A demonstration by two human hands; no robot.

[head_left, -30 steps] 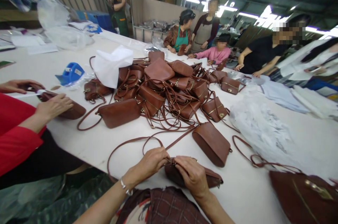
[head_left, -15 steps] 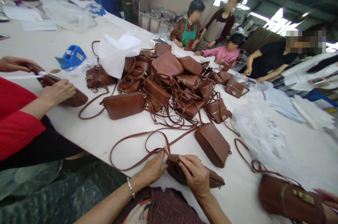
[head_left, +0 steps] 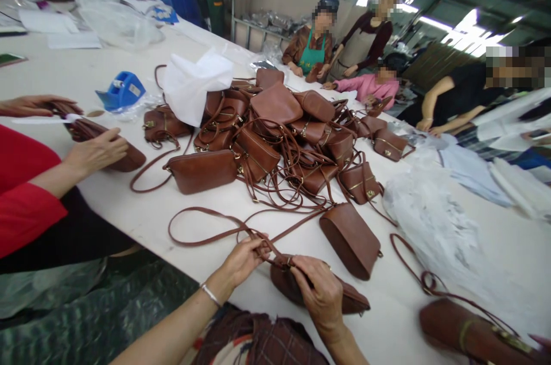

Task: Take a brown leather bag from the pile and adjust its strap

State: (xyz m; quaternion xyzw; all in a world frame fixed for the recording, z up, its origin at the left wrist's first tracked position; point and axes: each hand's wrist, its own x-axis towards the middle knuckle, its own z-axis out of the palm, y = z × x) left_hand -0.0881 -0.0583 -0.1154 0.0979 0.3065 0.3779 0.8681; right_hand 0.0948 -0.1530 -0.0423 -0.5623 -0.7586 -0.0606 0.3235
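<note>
Left hand [head_left: 243, 259] pinching the brown strap [head_left: 202, 227], right hand [head_left: 321, 293] closed over a small brown bag [head_left: 348, 296] on the white worktop [head_left: 181, 210], heap of bags [head_left: 279, 135] beyond

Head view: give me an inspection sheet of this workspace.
Surface: white table, long, shared by several people.
Job's things: small brown bag at the near edge; its strap loops across the table.
Clutter: pile of brown bags, white tissue paper, blue tape dispenser, clear plastic bags.
Grips: left hand pinches the strap; right hand rests on the bag.
Cables: nothing seen.
Surroundings: person in a red sleeve handling another bag; other people at the far end.
</note>
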